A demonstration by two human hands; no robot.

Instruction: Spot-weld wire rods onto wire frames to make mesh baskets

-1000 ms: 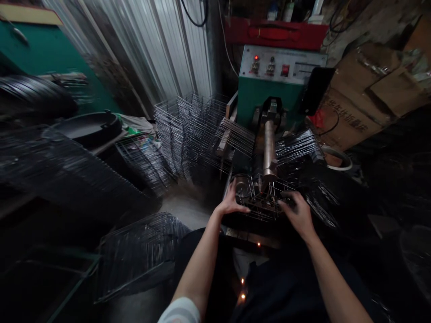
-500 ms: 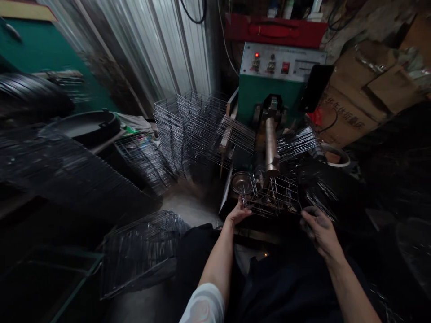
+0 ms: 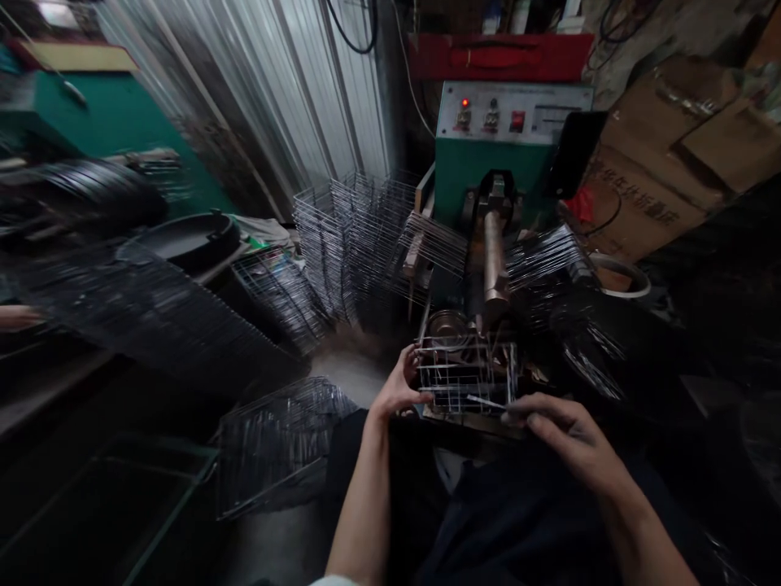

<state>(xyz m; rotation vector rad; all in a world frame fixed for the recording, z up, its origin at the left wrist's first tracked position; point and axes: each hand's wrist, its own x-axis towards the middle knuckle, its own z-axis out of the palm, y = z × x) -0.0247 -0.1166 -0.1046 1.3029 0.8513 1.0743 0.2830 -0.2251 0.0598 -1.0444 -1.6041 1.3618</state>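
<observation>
A small wire basket (image 3: 467, 376) stands on its side in front of the green welding machine (image 3: 500, 155), just below the machine's metal arm (image 3: 493, 264). My left hand (image 3: 399, 387) grips the basket's left edge with curled fingers. My right hand (image 3: 565, 443) is closed in a pinch on a thin wire rod (image 3: 488, 401) that lies across the basket's lower front. Loose wire rods (image 3: 543, 256) are piled to the right of the arm.
Stacks of finished wire baskets (image 3: 351, 236) stand left of the machine, and more wire racks (image 3: 274, 439) lie on the floor at lower left. A dark round pan (image 3: 183, 240) sits further left. Cardboard boxes (image 3: 659, 163) are at the right. A metal bowl (image 3: 445, 324) sits behind the basket.
The basket has turned upright on its side and come closer to me. My right hand, empty half a second ago, now pinches a wire rod against the basket's front.
</observation>
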